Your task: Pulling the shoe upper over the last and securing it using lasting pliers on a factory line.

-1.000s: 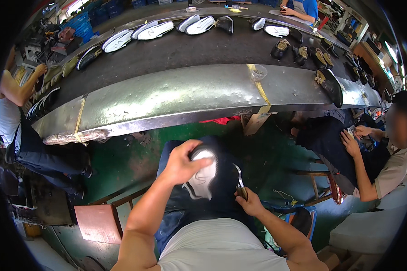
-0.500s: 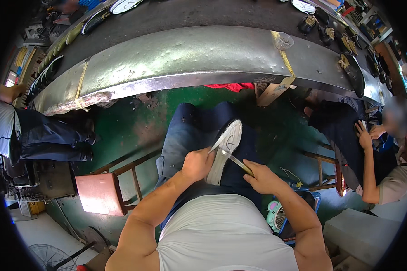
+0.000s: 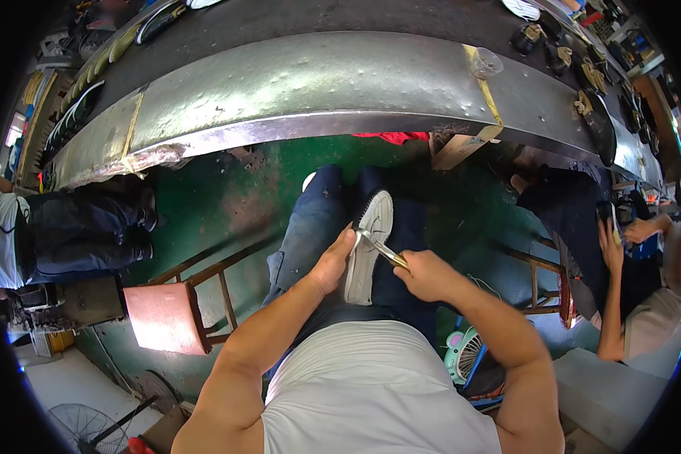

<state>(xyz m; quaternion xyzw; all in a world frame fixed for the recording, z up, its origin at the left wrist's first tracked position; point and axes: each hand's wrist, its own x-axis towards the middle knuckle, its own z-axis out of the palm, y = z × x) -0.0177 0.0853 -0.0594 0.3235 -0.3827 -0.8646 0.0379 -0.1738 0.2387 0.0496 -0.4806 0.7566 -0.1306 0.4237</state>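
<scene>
A shoe (image 3: 362, 276) lies bottom up along my lap, its pale underside facing me and its toe pointing away. A dark, stitched-looking edge runs along the toe's left side. My left hand (image 3: 334, 261) is closed at the shoe's left edge, thumb and fingers pinched near its middle. My right hand (image 3: 425, 276) grips a slim metal hand tool (image 3: 384, 250) from the right. The tool's curved tip meets the shoe's underside close to my left fingertips. What kind of tool it is, I cannot make out.
A metal-edged workbench (image 3: 280, 79) spans the far side, with dark shoes (image 3: 598, 125) at right and a clear cup (image 3: 486, 66). A stool (image 3: 166, 318) stands left; a small green fan (image 3: 461, 356) sits right. Co-workers are on both sides, the right one (image 3: 651, 303) holding a shoe.
My right hand and the tool have moved a little up and left, bringing the tip to my left fingertips. My left hand has shifted slightly up along the shoe, which has turned a little.
</scene>
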